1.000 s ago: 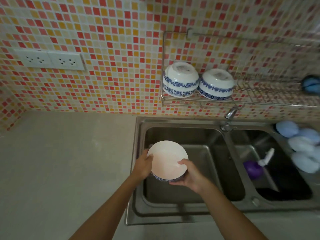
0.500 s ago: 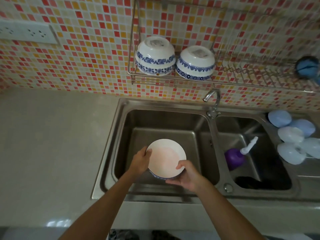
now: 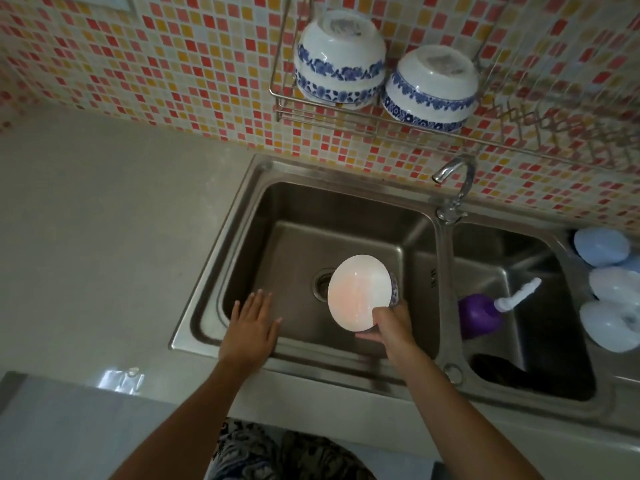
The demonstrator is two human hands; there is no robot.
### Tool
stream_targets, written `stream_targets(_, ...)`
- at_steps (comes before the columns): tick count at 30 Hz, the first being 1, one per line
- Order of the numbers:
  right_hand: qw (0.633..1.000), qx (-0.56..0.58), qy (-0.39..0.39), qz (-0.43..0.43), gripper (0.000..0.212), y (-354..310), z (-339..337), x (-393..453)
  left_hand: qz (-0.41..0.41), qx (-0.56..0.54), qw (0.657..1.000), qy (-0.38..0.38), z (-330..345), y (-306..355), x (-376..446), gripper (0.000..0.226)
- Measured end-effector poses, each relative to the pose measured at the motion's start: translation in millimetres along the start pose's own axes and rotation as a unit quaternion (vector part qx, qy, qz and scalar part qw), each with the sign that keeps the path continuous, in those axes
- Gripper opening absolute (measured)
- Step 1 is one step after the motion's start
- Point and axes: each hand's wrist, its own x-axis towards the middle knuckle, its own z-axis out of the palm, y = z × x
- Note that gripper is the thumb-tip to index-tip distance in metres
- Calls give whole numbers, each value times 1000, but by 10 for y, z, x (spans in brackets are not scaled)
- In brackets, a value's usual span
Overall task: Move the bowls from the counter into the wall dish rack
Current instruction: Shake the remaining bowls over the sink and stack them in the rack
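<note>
A white bowl with a blue pattern (image 3: 356, 289) hangs over the left sink basin, tilted with its inside toward me. My right hand (image 3: 389, 325) grips its lower right rim. Off to the left, my left hand (image 3: 251, 329) is apart from the bowl, fingers spread flat over the basin's left edge. On the wire wall dish rack (image 3: 287, 102) above the sink, upside-down white and blue bowls sit side by side: a nested pair on the left (image 3: 337, 60) and one on the right (image 3: 431, 88).
A double steel sink (image 3: 221, 244) is set in a grey counter (image 3: 104, 220). A tap (image 3: 453, 181) rises between the basins. A purple pump bottle (image 3: 481, 317) lies in the right basin. Pale blue round items (image 3: 609, 292) sit at the far right.
My left hand has let go of the bowl and moved left with fingers spread. The bowl, now held by my right hand alone, has shifted right and tilted. The camera dipped lower.
</note>
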Motion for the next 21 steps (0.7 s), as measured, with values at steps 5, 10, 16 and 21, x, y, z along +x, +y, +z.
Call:
stream_targets(5,986,-90,95,-98,69,-11,37,121,-16,-3,1000,6,4,-5,-16,80)
stream_targets(10,952,-184,140,-200,72,-12,74,136,-16,-6,1000,19,-5,-1,-21,79)
stream_targets(16,893,-313,147,-288,80,-39,65,171,-18,-14,999,26,14,-11,-19,76)
stream_targets(21,824,-414,146,-357,85,-129,70,121,-18,-9,999,32,20,-12,-24,73)
